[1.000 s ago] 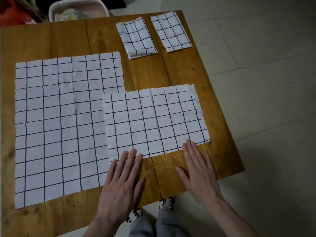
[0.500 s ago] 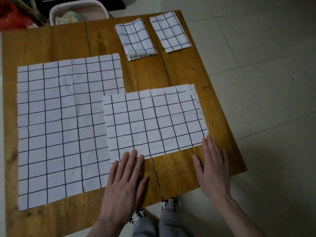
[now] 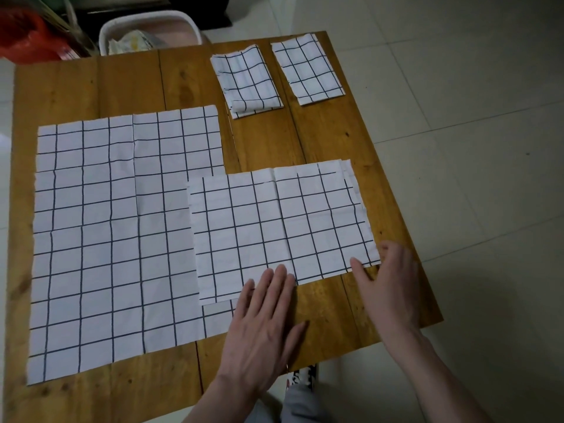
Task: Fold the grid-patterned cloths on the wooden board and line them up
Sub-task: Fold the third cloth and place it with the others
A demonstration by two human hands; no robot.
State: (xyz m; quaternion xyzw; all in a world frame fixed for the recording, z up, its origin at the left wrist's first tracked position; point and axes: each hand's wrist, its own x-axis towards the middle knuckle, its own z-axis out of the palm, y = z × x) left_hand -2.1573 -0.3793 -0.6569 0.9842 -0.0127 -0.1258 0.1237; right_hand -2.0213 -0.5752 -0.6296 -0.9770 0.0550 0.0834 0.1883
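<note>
The wooden board [image 3: 274, 141] carries four grid-patterned cloths. The large cloth [image 3: 122, 239] lies fully spread and flat on the left part of the board. The half-folded cloth [image 3: 277, 227] lies at the near right, its left edge overlapping the right edge of the large cloth; layered edges show along its right side. Two small folded cloths sit side by side at the far right corner: the left folded cloth [image 3: 247, 83], with one rolled-up corner at its near end, and the right folded cloth [image 3: 308, 70], which lies flat. The two do not touch; a strip of bare wood runs between them.

The left hand [image 3: 262, 325] lies palm down with fingers straight and close together. Its fingertips [image 3: 276, 274] rest on the near edge of the half-folded cloth, and the palm lies over the bare wood.

The right hand [image 3: 390, 288] is at the near right corner of the half-folded cloth. Its thumb [image 3: 360, 267] lies on top of the corner and the fingers curl at the cloth's right edge. The view is blurred here, so whether the corner is actually pinched cannot be told.

Beyond the far edge of the board stand a white basin [image 3: 149, 32] holding crumpled items and a red bag [image 3: 27, 38]. The board rests on a tiled floor [image 3: 457, 117]. A patterned shoe [image 3: 302, 377] shows below the near edge.
</note>
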